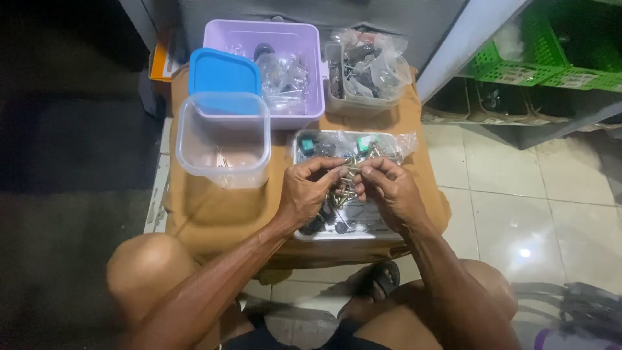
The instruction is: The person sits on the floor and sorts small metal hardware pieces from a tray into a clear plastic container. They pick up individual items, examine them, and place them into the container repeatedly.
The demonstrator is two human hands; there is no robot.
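Brass-coloured small screws point(345, 188) sit pinched between my left hand point(311, 191) and right hand point(389, 194), fingertips closed on a few above the white tray point(363, 230). I judge sorting is underway; next needs careful separation. Clear tub point(223, 139) stands far left.

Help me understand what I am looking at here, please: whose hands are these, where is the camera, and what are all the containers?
There is one picture, taken by a camera on the person's head, looking down past their bare knees. The left hand and right hand meet over a shallow white tray, pinching small brass-coloured metal parts between the fingertips. The tray rests on a brown cloth-covered surface and holds more small parts and plastic bags. Beyond it stand an empty-looking clear tub, a blue lid, a lilac bin and a clear box of bagged parts. Green crates sit on shelving at right.
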